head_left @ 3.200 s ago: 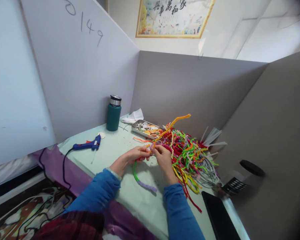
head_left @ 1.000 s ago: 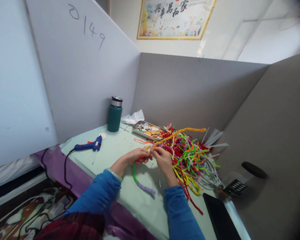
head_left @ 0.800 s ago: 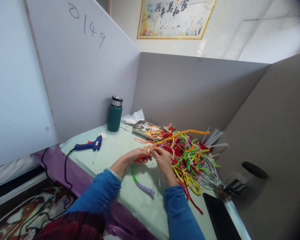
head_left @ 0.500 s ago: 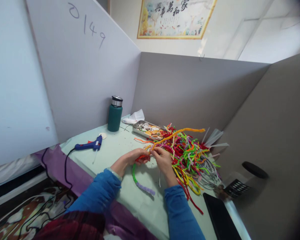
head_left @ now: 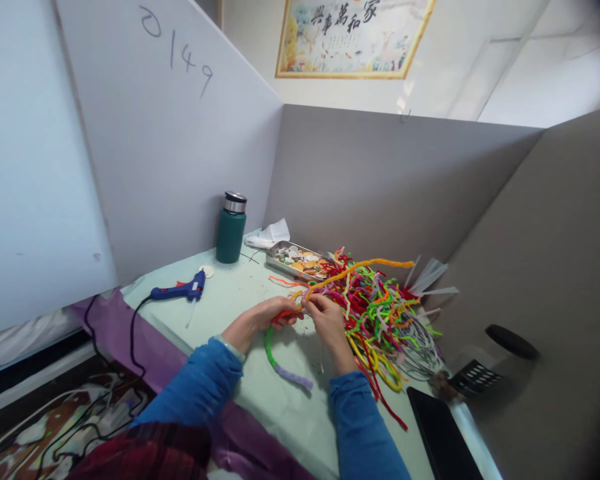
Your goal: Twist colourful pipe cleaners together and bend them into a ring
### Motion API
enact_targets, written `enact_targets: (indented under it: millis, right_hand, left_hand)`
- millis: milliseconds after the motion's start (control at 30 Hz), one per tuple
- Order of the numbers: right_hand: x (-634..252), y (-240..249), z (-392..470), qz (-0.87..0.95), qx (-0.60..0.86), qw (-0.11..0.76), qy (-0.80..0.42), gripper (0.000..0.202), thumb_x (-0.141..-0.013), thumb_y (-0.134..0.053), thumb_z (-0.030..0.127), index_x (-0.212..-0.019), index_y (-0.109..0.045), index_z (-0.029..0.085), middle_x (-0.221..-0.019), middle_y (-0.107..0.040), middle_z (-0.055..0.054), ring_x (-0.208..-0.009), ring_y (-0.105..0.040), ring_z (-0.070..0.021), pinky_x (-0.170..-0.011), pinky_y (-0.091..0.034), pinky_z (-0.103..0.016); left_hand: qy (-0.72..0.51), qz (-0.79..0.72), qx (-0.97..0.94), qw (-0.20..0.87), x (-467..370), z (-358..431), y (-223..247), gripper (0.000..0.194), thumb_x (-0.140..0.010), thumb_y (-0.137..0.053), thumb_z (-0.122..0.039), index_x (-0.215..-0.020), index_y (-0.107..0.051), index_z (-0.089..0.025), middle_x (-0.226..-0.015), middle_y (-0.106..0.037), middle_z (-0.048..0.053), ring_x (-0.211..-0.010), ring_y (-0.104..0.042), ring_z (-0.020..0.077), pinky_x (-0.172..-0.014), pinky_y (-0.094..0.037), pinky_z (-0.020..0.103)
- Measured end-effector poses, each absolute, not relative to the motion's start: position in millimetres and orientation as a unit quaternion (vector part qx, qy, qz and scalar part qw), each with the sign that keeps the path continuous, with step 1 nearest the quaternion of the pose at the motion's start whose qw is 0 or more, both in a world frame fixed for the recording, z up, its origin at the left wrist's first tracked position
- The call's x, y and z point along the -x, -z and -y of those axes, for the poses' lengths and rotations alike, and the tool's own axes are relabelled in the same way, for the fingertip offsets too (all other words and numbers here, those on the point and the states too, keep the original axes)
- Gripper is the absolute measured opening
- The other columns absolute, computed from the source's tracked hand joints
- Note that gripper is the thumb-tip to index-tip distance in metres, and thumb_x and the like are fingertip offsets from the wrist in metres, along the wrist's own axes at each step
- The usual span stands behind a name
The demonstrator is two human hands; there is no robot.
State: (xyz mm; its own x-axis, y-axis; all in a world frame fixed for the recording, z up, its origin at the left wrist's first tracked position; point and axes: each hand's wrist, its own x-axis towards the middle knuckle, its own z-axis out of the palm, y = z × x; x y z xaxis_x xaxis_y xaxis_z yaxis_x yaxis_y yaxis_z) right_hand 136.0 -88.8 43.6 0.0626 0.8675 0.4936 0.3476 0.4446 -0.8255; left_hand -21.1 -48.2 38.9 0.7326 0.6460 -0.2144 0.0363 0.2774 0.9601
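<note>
My left hand (head_left: 274, 313) is closed around a coiled pipe-cleaner strip (head_left: 286, 375), whose wrapped tail hangs below it in green and purple, with red-orange at the fingers. Fingertips of my right hand (head_left: 326, 319) pinch an orange pipe cleaner (head_left: 363, 265) close beside the left fingers. Its long free end reaches up and to the right over the pile. Both hands meet above the table, and the exact point where the orange piece joins the strip is hidden by the fingers.
A heap of colourful pipe cleaners (head_left: 380, 307) lies right of the hands. Behind are a metal tray (head_left: 293, 268) of small discs and a green bottle (head_left: 231, 230). A blue glue gun (head_left: 180, 289) rests at left; a black phone-like slab (head_left: 443, 433) sits at right.
Both hands hold nearly the same pose. The orange pipe cleaner's free end and the hanging tail have shifted slightly right, along with a slight camera shift.
</note>
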Motion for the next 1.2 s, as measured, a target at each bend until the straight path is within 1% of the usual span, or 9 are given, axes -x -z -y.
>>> enact_targets:
  millis: [233, 367, 500, 600, 767, 900, 1067, 1133, 1200]
  right_hand:
    - [-135.7, -40.0, 89.1, 0.669, 0.477, 0.542, -0.176, 0.024, -0.075, -0.056, 0.037, -0.072, -0.068, 0.017, -0.063, -0.061, -0.001, -0.058, -0.051, -0.014, -0.055, -0.039, -0.024]
    - [-134.2, -40.5, 90.8, 0.676, 0.475, 0.537, -0.171, 0.021, -0.076, -0.056, 0.035, -0.072, -0.068, 0.017, -0.063, -0.062, -0.001, -0.057, -0.052, -0.0139, -0.056, -0.039, -0.024]
    - [-133.4, -39.3, 89.8, 0.687, 0.466, 0.534, -0.159, 0.018, -0.076, -0.057, 0.032, -0.072, -0.068, 0.018, -0.068, -0.065, -0.002, -0.062, -0.055, -0.0157, -0.061, -0.041, -0.026]
    - [-133.6, -40.5, 90.3, 0.721, 0.448, 0.516, -0.112, 0.017, -0.077, -0.057, 0.03, -0.072, -0.069, 0.02, -0.071, -0.066, -0.003, -0.066, -0.056, -0.017, -0.065, -0.042, -0.027]
    - [-134.4, -45.0, 93.7, 0.78, 0.428, 0.457, -0.012, 0.014, -0.079, -0.058, 0.029, -0.075, -0.07, 0.023, -0.073, -0.068, -0.004, -0.074, -0.056, -0.0195, -0.07, -0.039, -0.031]
    - [-135.0, -43.6, 93.6, 0.798, 0.411, 0.441, 0.013, 0.012, -0.079, -0.059, 0.025, -0.077, -0.071, 0.023, -0.08, -0.068, -0.005, -0.081, -0.054, -0.0201, -0.074, -0.038, -0.032]
    - [-134.9, -42.1, 93.3, 0.809, 0.375, 0.452, -0.017, 0.012, -0.077, -0.061, 0.019, -0.08, -0.071, 0.024, -0.09, -0.064, -0.005, -0.089, -0.053, -0.0205, -0.082, -0.039, -0.036]
    - [-136.1, -45.2, 95.4, 0.805, 0.356, 0.467, -0.077, 0.015, -0.077, -0.06, 0.019, -0.086, -0.071, 0.025, -0.098, -0.062, -0.005, -0.096, -0.053, -0.0212, -0.085, -0.04, -0.037]
    - [-139.4, -49.2, 97.5, 0.771, 0.347, 0.505, -0.173, 0.018, -0.078, -0.059, 0.023, -0.093, -0.069, 0.025, -0.106, -0.06, -0.006, -0.099, -0.054, -0.021, -0.084, -0.043, -0.036]
  left_hand:
    - [-0.167, -0.341, -0.565, 0.733, 19.7, 44.5, -34.3, 0.025, -0.065, -0.057, -0.04, -0.066, -0.051, -0.015, -0.05, -0.043, -0.004, -0.035, -0.021, 0.0037, -0.036, -0.007, 0.021]
    - [-0.178, -0.343, -0.56, 0.733, 19.7, 42.6, -32.7, 0.023, -0.065, -0.057, -0.037, -0.065, -0.05, -0.015, -0.048, -0.039, -0.005, -0.035, -0.019, 0.0033, -0.036, -0.007, 0.021]
    - [-0.189, -0.336, -0.559, 0.734, 20.3, 42.6, -32.7, 0.023, -0.063, -0.057, -0.036, -0.064, -0.049, -0.015, -0.047, -0.037, -0.005, -0.035, -0.018, 0.0027, -0.036, -0.006, 0.02]
    - [-0.207, -0.329, -0.558, 0.733, 21.0, 43.4, -33.3, 0.022, -0.062, -0.057, -0.035, -0.061, -0.047, -0.015, -0.047, -0.036, -0.006, -0.035, -0.018, 0.0025, -0.037, -0.006, 0.02]
    - [-0.24, -0.337, -0.56, 0.718, 20.1, 41.8, -32.2, 0.025, -0.064, -0.057, -0.033, -0.056, -0.042, -0.016, -0.045, -0.035, -0.006, -0.036, -0.018, 0.0025, -0.037, -0.005, 0.021]
    - [-0.271, -0.333, -0.54, 0.724, 17.7, 39.4, -31.0, 0.028, -0.067, -0.06, -0.037, -0.059, -0.043, -0.016, -0.046, -0.034, -0.006, -0.037, -0.02, 0.0023, -0.038, -0.007, 0.021]
    - [-0.303, -0.32, -0.539, 0.718, 18.2, 41.5, -32.0, 0.029, -0.065, -0.067, -0.036, -0.065, -0.046, -0.015, -0.046, -0.031, -0.008, -0.037, -0.019, 0.0021, -0.037, -0.007, 0.02]
    - [-0.317, -0.304, -0.548, 0.712, 19.8, 43.2, -33.3, 0.028, -0.064, -0.068, -0.035, -0.068, -0.049, -0.015, -0.047, -0.031, -0.008, -0.037, -0.019, 0.0021, -0.038, -0.007, 0.02]
    - [-0.326, -0.281, -0.556, 0.711, 21.4, 44.5, -34.9, 0.031, -0.065, -0.069, -0.038, -0.072, -0.051, -0.014, -0.048, -0.031, -0.009, -0.038, -0.018, 0.0019, -0.038, -0.007, 0.019]
